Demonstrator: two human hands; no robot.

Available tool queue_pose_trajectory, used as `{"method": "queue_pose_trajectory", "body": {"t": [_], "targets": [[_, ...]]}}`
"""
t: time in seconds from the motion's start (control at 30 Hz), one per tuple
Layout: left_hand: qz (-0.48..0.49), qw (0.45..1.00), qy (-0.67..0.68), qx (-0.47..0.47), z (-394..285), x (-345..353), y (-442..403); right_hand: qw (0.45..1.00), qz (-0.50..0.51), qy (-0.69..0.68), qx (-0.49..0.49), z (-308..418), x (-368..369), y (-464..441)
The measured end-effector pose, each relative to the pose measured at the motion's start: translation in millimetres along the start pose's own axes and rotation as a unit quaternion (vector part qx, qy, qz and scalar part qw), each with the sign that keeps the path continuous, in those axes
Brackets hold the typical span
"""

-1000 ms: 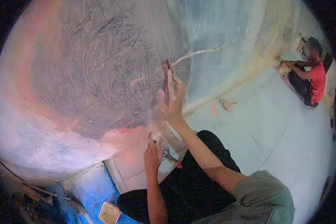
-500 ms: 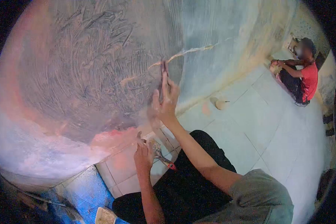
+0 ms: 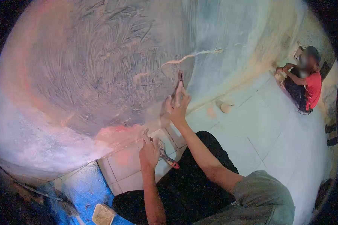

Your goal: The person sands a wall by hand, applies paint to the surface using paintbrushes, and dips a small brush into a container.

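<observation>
My right hand [image 3: 179, 108] presses a thin dark scraper [image 3: 180, 76], seen edge-on, against the grey-coated wall [image 3: 105, 71]. Its tip is just below a pale, wavy crack [image 3: 184, 58]. Lower down, my left hand [image 3: 149, 150] is near the foot of the wall with its fingers curled; a small dark piece shows at the fingertips, too hidden to name. Close beside that hand is a smeared tool [image 3: 169, 159] with a dark handle and a red end. I cannot tell whether the left hand touches it.
Pale floor tiles [image 3: 248, 123] stretch to the right, with a small round bowl [image 3: 225, 108] near the wall. A person in a red shirt [image 3: 313, 90] sits further along. At the lower left, a pale square container [image 3: 103, 215] sits by a blue sheet [image 3: 88, 183].
The scraper in my right hand has slid down the wall, from touching the crack to just below it. My left hand has stayed near the same place. The view has shifted slightly.
</observation>
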State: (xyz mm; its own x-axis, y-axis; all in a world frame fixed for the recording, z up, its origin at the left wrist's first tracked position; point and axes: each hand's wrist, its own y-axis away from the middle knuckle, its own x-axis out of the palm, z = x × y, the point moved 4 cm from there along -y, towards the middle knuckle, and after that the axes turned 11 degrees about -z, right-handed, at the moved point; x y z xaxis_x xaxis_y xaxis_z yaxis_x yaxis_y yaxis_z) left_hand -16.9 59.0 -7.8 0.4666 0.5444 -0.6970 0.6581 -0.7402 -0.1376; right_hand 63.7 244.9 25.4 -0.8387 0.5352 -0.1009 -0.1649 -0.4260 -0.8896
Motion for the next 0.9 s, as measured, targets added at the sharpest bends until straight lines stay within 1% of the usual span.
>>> {"method": "queue_pose_trajectory", "body": {"t": [0.07, 0.13, 0.17, 0.23, 0.3, 0.37, 0.4, 0.47, 0.5, 0.57, 0.6, 0.63, 0.67, 0.7, 0.77, 0.8, 0.87, 0.9], "targets": [[-0.008, 1.000, 0.002, 0.008, 0, -1, 0, 0.998, -0.017, -0.052, 0.040, 15, -9, -17], [-0.011, 1.000, 0.006, 0.017, -1, -1, 0, 0.996, -0.012, -0.074, 0.045, 27, -14, -42], [0.004, 1.000, 0.011, 0.003, 0, -1, -1, 0.994, -0.007, -0.095, 0.054, 30, -14, -48], [0.019, 1.000, 0.018, -0.015, 5, 0, 1, 0.997, -0.001, -0.070, 0.037, 18, -6, -28], [0.007, 1.000, -0.010, 0.021, 6, 3, 1, 0.999, 0.002, -0.042, 0.016, 5, -5, -9], [-0.008, 0.999, 0.004, 0.037, 2, 4, 2, 0.999, -0.014, -0.007, -0.033, 5, -4, 2], [-0.022, 0.998, 0.014, 0.051, 1, 2, 4, 0.999, -0.013, -0.010, -0.035, 13, -5, -10], [-0.017, 0.999, 0.021, 0.045, 4, 3, 5, 0.995, -0.007, -0.100, -0.006, 28, -14, -48], [-0.010, 0.999, 0.025, 0.042, 5, 4, 5, 0.995, -0.006, -0.097, -0.010, 27, -17, -53], [-0.002, 0.999, 0.017, 0.036, 4, 4, 4, 0.991, 0.040, -0.129, 0.021, 25, -20, -55], [0.006, 0.999, 0.007, 0.032, 4, 4, 5, 0.991, 0.043, -0.124, 0.016, 18, -21, -43], [0.009, 0.999, 0.014, 0.032, 6, 7, 8, 0.994, 0.076, -0.075, 0.003, 4, -18, -18], [-0.011, 0.998, 0.010, 0.053, 8, 10, 8, 0.994, 0.107, -0.027, -0.011, -4, -18, -3], [-0.035, 0.997, 0.006, 0.074, 8, 10, 8, 0.994, 0.107, -0.025, -0.018, -3, -22, -1], [-0.033, 0.996, 0.022, 0.077, 11, 14, 6, 0.993, 0.088, -0.051, -0.057, 1, -24, 1], [-0.025, 0.996, 0.031, 0.081, 13, 15, 7, 0.992, 0.092, -0.053, -0.060, 7, -21, -8], [-0.033, 0.997, 0.019, 0.074, 15, 13, 9, 0.995, 0.040, -0.080, -0.045, 23, -22, -48], [-0.042, 0.996, 0.007, 0.075, 14, 13, 8, 0.995, 0.047, -0.076, -0.046, 26, -19, -61]]}}
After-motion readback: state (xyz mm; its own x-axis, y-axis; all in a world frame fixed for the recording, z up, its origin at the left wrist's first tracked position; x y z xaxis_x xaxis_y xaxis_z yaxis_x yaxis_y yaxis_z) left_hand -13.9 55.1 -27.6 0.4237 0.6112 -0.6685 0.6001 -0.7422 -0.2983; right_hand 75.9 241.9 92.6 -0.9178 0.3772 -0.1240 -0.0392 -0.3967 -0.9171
